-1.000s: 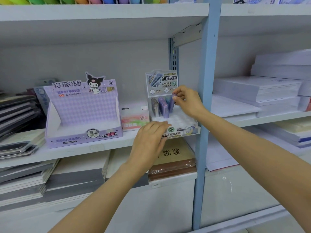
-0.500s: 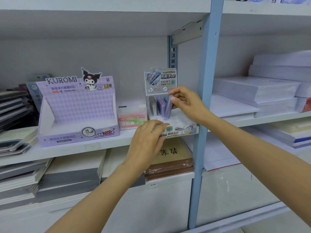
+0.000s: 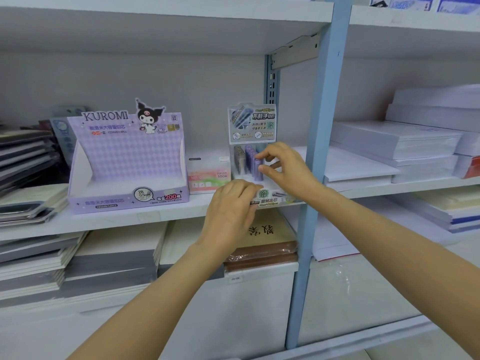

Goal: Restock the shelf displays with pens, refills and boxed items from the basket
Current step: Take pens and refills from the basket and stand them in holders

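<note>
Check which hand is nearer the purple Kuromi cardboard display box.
Left. The left hand rests right of the purple Kuromi cardboard display box; the right hand is farther right, pinching a purple refill tube.

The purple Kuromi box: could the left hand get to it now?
Probably yes. The left hand rests on the small refill display; the Kuromi box stands nearby on the same shelf, its open front unblocked.
</note>
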Motion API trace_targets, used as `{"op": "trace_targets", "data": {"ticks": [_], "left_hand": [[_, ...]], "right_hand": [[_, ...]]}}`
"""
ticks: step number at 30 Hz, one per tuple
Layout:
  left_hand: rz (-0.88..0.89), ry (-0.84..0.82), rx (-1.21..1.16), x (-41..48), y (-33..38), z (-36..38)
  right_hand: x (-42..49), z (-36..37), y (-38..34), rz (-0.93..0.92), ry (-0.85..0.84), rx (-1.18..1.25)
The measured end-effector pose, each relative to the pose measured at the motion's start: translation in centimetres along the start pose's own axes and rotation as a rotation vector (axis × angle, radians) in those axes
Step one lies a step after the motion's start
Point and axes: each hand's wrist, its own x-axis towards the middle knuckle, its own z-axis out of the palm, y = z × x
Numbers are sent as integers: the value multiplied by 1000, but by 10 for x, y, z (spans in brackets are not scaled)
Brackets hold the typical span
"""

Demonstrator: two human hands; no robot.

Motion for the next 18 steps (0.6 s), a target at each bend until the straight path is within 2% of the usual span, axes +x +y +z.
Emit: {"op": "trace_targets", "data": {"ticks": [3, 6, 7, 9, 12, 18], "left_hand": [[-54, 67, -103, -10, -4, -1], [-91, 255, -92, -46, -22, 0], [-126, 300, -68, -65, -31, 3], [-222, 300, -23, -115, -53, 14], [-386, 72, -28, -206, -87, 36], [-878, -724, 36, -386, -124, 72]], "right_hand": [[-11, 0, -11, -24, 60, -68], [-35, 10, -40, -240, 177, 22], [-46, 19, -52, -313, 153, 73], [-70, 50, -72, -421, 1, 178], [-114, 122, -85, -417, -320, 276], [-210, 278, -55, -22, -888, 268]]}}
